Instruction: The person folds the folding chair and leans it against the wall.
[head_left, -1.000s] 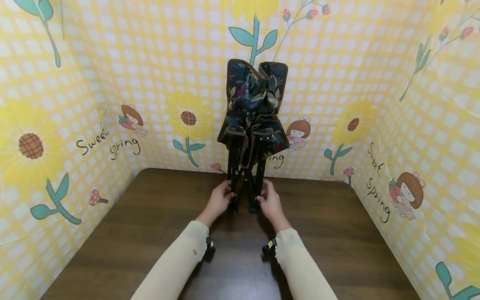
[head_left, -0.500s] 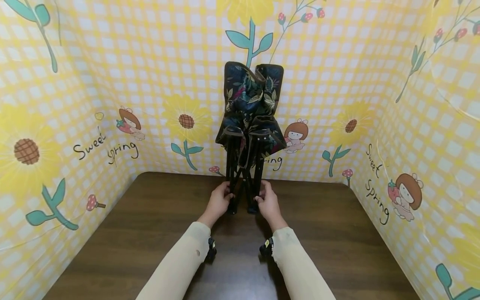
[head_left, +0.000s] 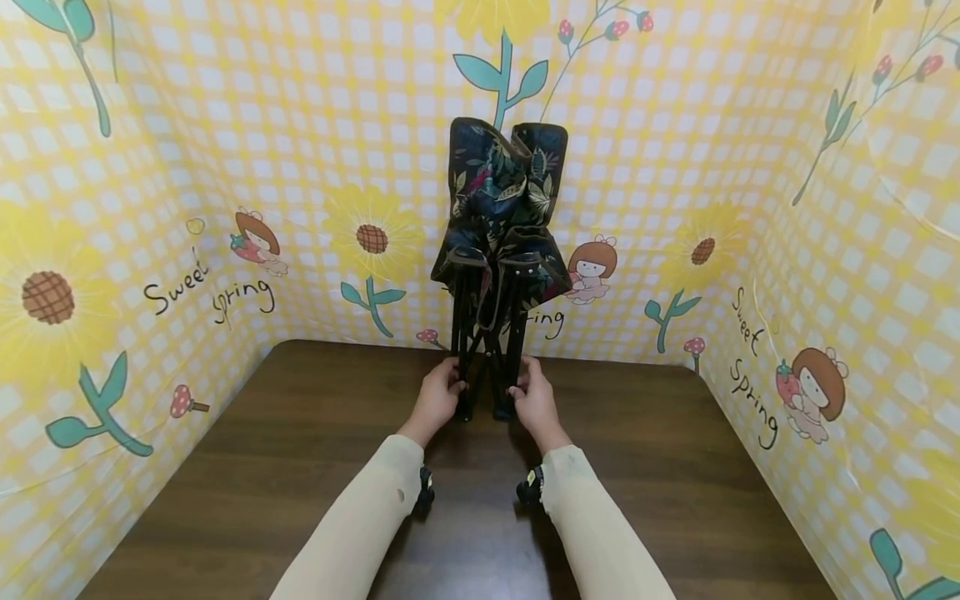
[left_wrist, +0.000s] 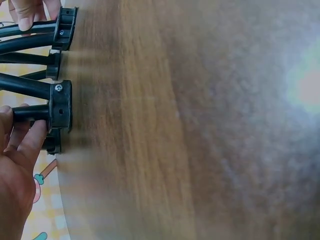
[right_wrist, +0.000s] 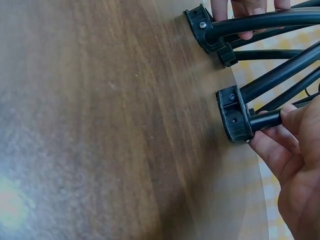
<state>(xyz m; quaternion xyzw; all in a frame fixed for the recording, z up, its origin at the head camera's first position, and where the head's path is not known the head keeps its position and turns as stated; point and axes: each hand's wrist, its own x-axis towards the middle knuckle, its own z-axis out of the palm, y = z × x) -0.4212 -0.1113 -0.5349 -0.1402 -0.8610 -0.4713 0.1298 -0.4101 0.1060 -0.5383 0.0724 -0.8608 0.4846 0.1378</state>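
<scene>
A folded camp chair (head_left: 501, 196) with dark leaf-print fabric stands upright, in a narrow bundle, near the back of the table. My left hand (head_left: 437, 398) pinches a black leg tube on its left side, low down by the foot. On the opposite side, my right hand (head_left: 537, 402) holds another leg between thumb and fingers at about the same height. In the left wrist view, a black plastic foot (left_wrist: 61, 106) with a screw shows beside the fingers. The right wrist view shows a similar foot (right_wrist: 233, 114) just past my fingertips. Crossed tubes bunch close together between both hands.
The brown wooden table (head_left: 472, 533) has its back edge just behind the chair. Yellow checked cloth (head_left: 315, 125) with printed flowers and figures covers the walls at the back and both sides. Light glares off the tabletop near my forearms.
The head view has shifted slightly. Both hands keep the same hold, and the chair's feet appear a touch nearer the table's back edge.
</scene>
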